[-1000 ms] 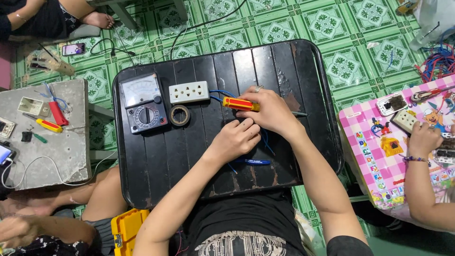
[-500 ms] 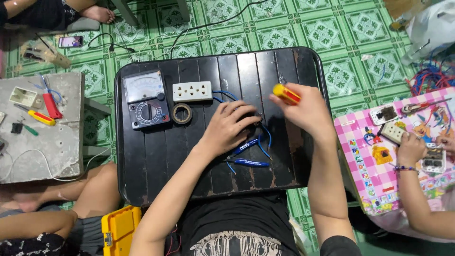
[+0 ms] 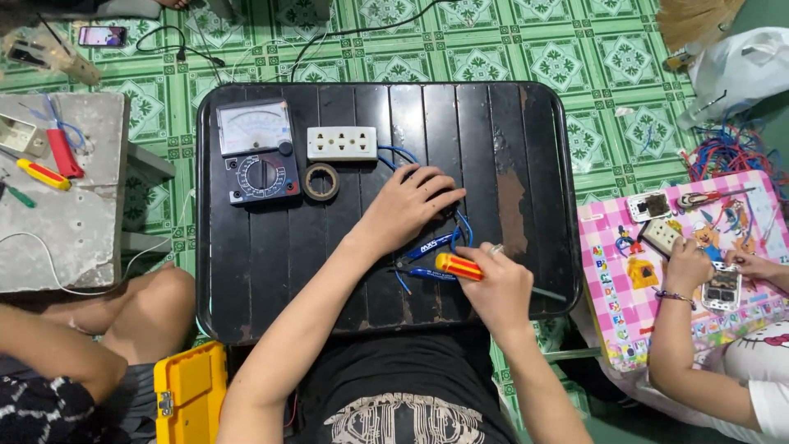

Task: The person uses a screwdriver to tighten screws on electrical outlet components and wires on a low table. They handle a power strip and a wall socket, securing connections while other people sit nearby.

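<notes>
Mid wiring job on the black table [image 3: 526, 148]: right hand [image 3: 497, 288] clamped round red-yellow screwdriver [image 3: 459, 266], left hand [image 3: 407, 205] spread flat over blue wires [image 3: 399, 154] by blue-handled pliers [image 3: 427, 247]; next probably needs the tip seated squarely.

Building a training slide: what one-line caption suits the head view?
Left hand on blue wires, right hand gripping a screwdriver, beside multimeter and socket strip.
</notes>
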